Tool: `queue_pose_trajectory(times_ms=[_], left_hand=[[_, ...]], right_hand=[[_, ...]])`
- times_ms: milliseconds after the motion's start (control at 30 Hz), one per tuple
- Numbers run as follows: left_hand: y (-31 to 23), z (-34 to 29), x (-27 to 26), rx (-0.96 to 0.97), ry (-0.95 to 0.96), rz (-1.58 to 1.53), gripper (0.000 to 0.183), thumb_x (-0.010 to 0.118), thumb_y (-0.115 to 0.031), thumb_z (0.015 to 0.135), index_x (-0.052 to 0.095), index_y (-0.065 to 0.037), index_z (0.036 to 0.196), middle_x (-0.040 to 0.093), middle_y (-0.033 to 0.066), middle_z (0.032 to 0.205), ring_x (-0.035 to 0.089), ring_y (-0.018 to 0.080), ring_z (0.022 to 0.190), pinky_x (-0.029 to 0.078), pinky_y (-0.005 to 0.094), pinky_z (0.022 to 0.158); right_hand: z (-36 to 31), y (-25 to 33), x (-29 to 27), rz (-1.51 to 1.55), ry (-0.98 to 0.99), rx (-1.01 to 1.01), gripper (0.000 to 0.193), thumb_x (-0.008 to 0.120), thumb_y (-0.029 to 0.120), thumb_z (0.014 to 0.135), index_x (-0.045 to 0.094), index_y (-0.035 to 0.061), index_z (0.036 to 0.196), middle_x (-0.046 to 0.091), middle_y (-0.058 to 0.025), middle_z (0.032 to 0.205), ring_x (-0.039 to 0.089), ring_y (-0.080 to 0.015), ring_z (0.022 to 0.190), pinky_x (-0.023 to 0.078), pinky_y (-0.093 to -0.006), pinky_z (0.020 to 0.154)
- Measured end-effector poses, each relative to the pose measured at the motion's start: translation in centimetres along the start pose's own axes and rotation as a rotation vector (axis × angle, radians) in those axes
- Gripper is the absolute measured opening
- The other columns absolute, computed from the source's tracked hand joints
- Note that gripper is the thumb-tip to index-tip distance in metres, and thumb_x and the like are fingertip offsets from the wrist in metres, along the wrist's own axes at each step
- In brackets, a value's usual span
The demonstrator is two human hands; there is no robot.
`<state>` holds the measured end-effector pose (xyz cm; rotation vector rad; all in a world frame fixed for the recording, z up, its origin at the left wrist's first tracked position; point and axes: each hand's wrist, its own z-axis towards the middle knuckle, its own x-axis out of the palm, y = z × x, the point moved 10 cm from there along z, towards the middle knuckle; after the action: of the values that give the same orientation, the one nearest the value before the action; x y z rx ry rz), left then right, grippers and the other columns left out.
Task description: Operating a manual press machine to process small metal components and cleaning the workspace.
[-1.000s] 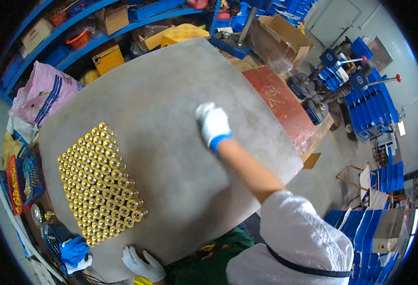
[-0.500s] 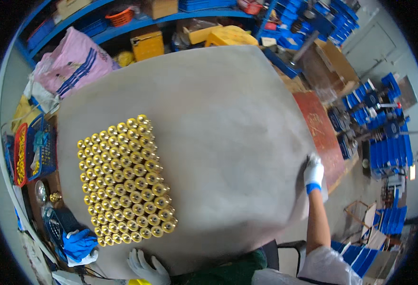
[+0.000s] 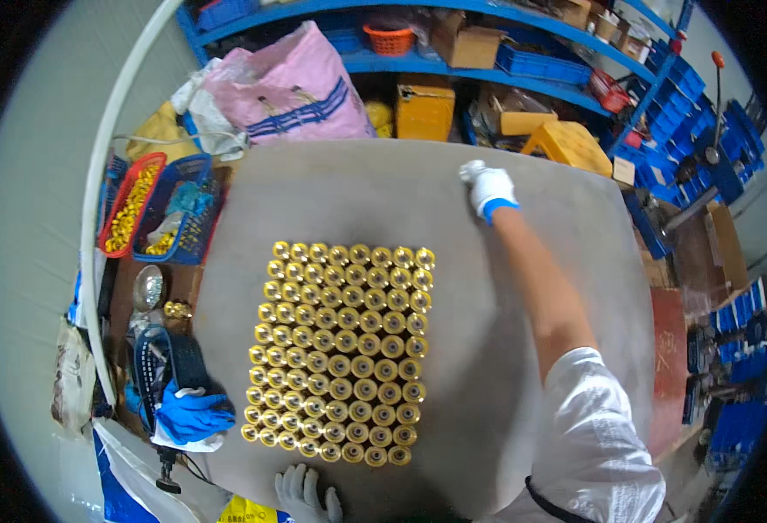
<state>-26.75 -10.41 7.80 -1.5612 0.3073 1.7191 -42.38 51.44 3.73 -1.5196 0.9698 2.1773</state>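
Note:
My right hand point(image 3: 491, 186), in a white glove with a blue cuff, reaches across to the far part of the grey table point(image 3: 540, 270). Its fingers are curled together against the surface, and whatever may be in them is hidden. At the near edge lies my left hand point(image 3: 307, 495), in a pale glove, holding nothing, its fingers spread. Just beyond it stands a block of round, shiny brass-coloured parts point(image 3: 340, 342), set upright in tight rows, each with a hole or stud in its middle. My right hand is well apart from them.
Left of the table sit a red basket point(image 3: 132, 209) and a blue basket point(image 3: 199, 235) with small brass pieces, a metal bowl point(image 3: 148, 288) and blue gloves point(image 3: 193, 414). A pink sack point(image 3: 292, 87), yellow stool point(image 3: 568, 146) and blue shelving point(image 3: 523, 19) line the back.
My right hand has swept from the table's right edge to its far side. The view has turned rightward-tilted to level, shifting everything; the left hand stays at the near edge.

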Motion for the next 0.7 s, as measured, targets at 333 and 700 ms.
queue_pose_trajectory(times_ms=[333,700], left_hand=[[-0.3,-0.7,-1.1,-0.008,-0.065,-0.032,0.046,0.062,-0.012,0.071,0.050,0.000,0.113,0.050,0.0202,0.118,0.046,0.0411,0.110,0.030,0.0544,0.100],[0.5,-1.2,-1.2,0.042,-0.143,-0.126,0.038,0.065,-0.008,0.072,0.055,0.000,0.107,0.054,0.0193,0.114,0.049,0.0392,0.107,0.037,0.0505,0.095]], right_hand=[[-10.7,9.7,0.1,0.335,0.277,-0.423,0.019,0.047,0.012,0.088,0.063,0.0119,0.097,0.063,-0.0165,0.084,0.061,-0.0352,0.080,0.049,-0.0425,0.072],[-41.2,11.9,-6.5,0.332,0.377,-0.360,0.025,0.063,0.002,0.068,0.068,0.0134,0.090,0.065,-0.0104,0.087,0.063,-0.0275,0.080,0.053,-0.0354,0.073]])
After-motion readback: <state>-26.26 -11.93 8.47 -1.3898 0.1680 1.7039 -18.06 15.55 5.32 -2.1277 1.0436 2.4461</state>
